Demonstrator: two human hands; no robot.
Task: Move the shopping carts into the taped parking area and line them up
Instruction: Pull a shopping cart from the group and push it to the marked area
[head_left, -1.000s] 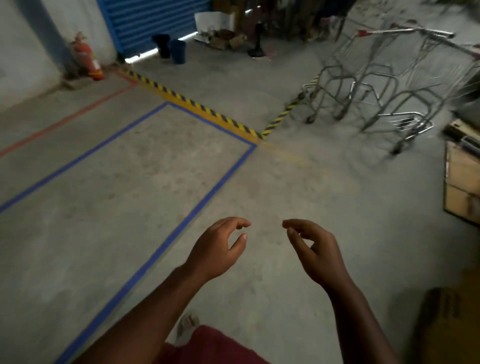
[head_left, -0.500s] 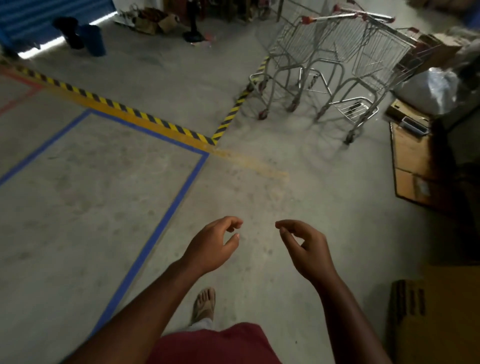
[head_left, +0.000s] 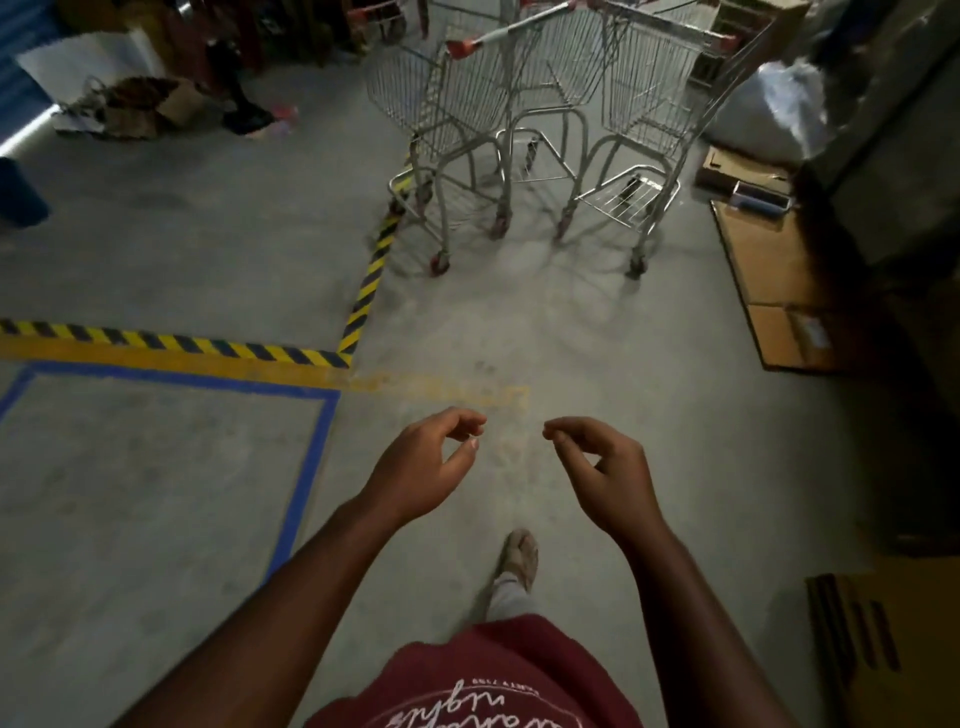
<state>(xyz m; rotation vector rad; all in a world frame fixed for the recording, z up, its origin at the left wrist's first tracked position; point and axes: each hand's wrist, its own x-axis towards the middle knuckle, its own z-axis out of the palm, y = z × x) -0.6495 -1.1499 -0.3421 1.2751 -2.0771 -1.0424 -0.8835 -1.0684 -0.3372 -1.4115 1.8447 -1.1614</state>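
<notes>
Three wire shopping carts (head_left: 524, 130) stand clustered on the concrete floor (head_left: 571, 338), beyond the blue-taped parking area (head_left: 322, 447). Left hand (head_left: 421, 473) and right hand (head_left: 605, 475) hover empty, fingers loosely curled. Carts look rigid, rolling; best gripped by red-capped handlebar (head_left: 493, 37).

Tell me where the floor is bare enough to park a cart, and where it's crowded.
Bare: the concrete inside the blue tape, below the striped tape. Also bare: the strip between the hands and the carts. Crowded: cardboard along the right, clutter top left.
</notes>
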